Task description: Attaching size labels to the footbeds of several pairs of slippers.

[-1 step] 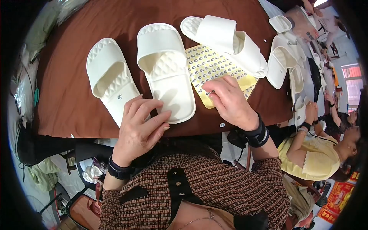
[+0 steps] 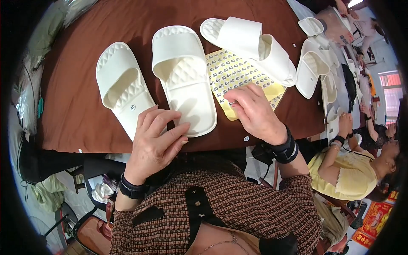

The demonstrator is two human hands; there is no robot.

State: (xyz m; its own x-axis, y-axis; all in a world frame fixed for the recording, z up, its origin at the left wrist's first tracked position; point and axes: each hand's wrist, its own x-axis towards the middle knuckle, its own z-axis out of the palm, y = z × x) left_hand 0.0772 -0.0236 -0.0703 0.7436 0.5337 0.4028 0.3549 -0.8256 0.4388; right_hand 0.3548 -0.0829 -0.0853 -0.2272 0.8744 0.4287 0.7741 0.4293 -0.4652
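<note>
Sticker sheet (image 2: 238, 74) lay on brown table (image 2: 76, 106) — pinched at by right hand (image 2: 255, 112). Left hand (image 2: 155, 140), open, was pressed on middle slipper (image 2: 185, 76), judged unlabelled. Left slipper (image 2: 123, 87) was labelled already; further slippers (image 2: 312, 72) remained.

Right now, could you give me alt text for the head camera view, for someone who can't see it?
A person's right hand picks at a yellow sticker sheet on a brown table, while the left hand rests on the heel of the middle white slipper. Another white slipper lies to its left, more lie at the right, and a seated person in yellow is nearby.
</note>
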